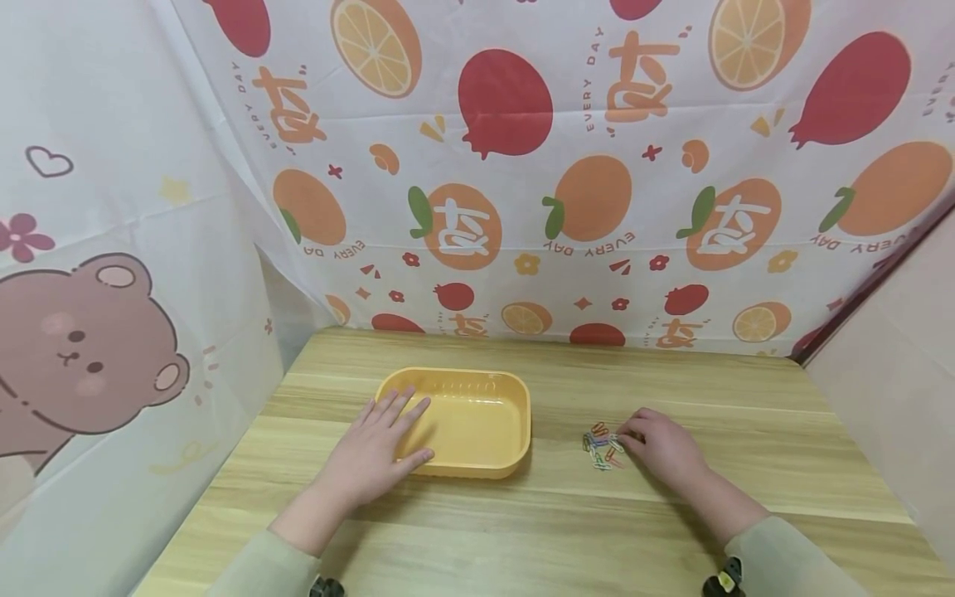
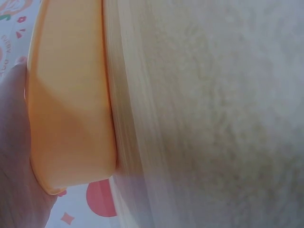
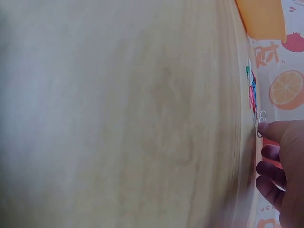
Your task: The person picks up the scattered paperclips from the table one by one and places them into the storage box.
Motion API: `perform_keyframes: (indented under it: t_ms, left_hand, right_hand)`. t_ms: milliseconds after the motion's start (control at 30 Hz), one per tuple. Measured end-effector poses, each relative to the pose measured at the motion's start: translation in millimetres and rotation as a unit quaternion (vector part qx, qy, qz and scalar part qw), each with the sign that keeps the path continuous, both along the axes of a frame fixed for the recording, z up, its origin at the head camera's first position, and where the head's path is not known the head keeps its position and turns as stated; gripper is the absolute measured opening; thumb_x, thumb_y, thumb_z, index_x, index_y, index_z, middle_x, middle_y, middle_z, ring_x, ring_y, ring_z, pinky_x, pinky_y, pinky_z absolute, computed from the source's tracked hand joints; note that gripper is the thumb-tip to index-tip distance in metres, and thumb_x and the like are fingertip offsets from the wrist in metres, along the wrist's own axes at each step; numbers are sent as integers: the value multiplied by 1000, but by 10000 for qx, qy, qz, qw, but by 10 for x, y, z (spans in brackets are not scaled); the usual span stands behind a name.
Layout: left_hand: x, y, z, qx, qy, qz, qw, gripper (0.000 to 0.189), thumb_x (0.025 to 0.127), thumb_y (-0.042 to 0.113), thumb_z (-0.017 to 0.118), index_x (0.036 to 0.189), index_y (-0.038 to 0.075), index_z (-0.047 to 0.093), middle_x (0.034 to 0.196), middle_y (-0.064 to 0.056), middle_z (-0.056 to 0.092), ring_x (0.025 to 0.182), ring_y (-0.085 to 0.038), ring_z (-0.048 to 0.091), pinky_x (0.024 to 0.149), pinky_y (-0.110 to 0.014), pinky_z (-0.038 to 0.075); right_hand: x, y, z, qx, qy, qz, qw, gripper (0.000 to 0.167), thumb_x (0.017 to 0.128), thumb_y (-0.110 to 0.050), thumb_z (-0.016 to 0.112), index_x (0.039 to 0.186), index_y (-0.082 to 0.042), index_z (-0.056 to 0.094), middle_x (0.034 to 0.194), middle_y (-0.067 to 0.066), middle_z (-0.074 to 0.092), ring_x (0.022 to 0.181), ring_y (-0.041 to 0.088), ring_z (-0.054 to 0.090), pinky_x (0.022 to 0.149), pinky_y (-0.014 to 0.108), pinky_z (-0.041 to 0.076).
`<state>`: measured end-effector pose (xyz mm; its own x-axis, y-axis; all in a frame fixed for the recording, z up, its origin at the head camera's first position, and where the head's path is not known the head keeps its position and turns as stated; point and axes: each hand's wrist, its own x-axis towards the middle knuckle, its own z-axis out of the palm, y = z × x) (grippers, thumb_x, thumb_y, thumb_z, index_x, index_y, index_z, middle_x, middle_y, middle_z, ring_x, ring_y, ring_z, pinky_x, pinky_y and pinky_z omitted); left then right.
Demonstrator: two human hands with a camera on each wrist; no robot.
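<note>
A yellow plastic tray [image 1: 470, 431] stands on the wooden table, left of centre. My left hand [image 1: 380, 452] rests over the tray's left end, its fingers spread and fairly straight across the rim. In the left wrist view, that hand lies along the edge of the tray [image 2: 71, 109]. To the right of the tray lies a small pile of coloured paper clips [image 1: 599, 444]. Beside the pile, my right hand [image 1: 664, 448] pinches a white paper clip [image 3: 262, 117] between thumb and fingertip, as the right wrist view shows. The other paper clips [image 3: 251, 92] lie just beyond it.
The wooden table [image 1: 492, 531] reaches back to a fruit-printed cloth [image 1: 515, 215]. A bear-printed cloth [image 1: 89, 348] hangs at the left, and a pale panel [image 1: 888, 373] borders the right side.
</note>
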<state>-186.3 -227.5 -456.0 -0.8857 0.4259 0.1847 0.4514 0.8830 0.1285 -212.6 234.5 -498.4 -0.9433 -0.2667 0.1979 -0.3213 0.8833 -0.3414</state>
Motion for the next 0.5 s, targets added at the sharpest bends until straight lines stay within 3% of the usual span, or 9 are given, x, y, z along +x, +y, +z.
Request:
perform_keyframes:
  t_ms: [500]
  left_hand:
    - [13, -1, -9, 65, 5, -13, 10000, 76, 95, 65, 47, 157, 25, 30, 163, -7, 23, 149, -33, 20, 120, -57, 11]
  right_hand:
    - [-13, -31, 59, -694, -200, -303, 9969, 7, 92, -25, 73, 97, -23, 77, 96, -11, 65, 91, 13, 63, 83, 43, 55]
